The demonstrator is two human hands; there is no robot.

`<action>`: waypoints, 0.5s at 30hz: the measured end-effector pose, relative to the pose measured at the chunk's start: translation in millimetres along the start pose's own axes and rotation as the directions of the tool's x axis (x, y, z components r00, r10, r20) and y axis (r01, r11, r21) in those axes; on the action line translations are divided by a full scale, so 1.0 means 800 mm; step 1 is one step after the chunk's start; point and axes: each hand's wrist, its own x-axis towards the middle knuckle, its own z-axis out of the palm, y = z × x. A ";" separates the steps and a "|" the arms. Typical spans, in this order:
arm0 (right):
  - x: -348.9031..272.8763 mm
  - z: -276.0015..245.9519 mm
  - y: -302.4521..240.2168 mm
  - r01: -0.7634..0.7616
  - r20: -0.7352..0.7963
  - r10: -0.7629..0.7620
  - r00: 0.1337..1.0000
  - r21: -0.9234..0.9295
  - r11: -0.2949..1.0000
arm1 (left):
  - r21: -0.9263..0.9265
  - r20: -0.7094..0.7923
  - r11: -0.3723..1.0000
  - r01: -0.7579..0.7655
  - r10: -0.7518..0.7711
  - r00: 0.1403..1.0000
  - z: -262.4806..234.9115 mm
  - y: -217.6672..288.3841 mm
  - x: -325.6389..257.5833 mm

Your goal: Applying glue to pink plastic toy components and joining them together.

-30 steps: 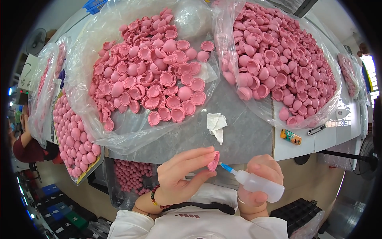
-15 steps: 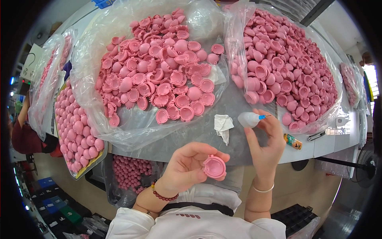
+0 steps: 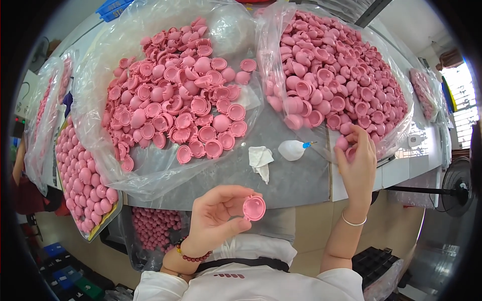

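My left hand (image 3: pixel 218 215) is closed on a pink plastic half shell (image 3: pixel 254 207), thumb and fingers at its rim, the hollow side showing. My right hand (image 3: pixel 359 163) has its thumb and fingers round another pink half shell (image 3: pixel 350 152) at the near edge of the right heap of pink half shells (image 3: pixel 346 75); its fingers partly cover that shell. Between the hands and the heaps, a white squeeze bottle (image 3: pixel 291 150) with a blue needle tip lies on the grey table. Beside it is a crumpled white tissue (image 3: pixel 260 163).
A second heap of pink half shells (image 3: pixel 175 100) lies on clear plastic sheeting (image 3: pixel 165 175) at the left. Far left stands a tray of pink balls (image 3: pixel 83 180). A bin of pink balls (image 3: pixel 155 226) sits below the table edge. A black fan (image 3: pixel 459 185) stands at the right.
The squeeze bottle has left my right hand and lies on the table. My right hand has moved right to the heap's edge and closed round a half shell. My left hand still holds its half shell.
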 end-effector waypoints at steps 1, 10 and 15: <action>-0.001 0.001 0.002 -0.003 -0.017 0.002 1.000 -0.007 1.000 | 0.000 0.000 1.000 0.000 0.000 1.000 0.000 0.000 0.000; -0.013 0.006 0.000 0.115 -0.135 -0.113 0.984 0.013 0.993 | -0.019 0.018 1.000 -0.001 0.001 1.000 -0.011 -0.001 -0.003; -0.055 0.002 -0.034 0.311 -0.083 -0.304 0.949 0.393 0.865 | -0.030 0.036 0.998 0.048 -0.047 0.998 -0.012 0.001 -0.005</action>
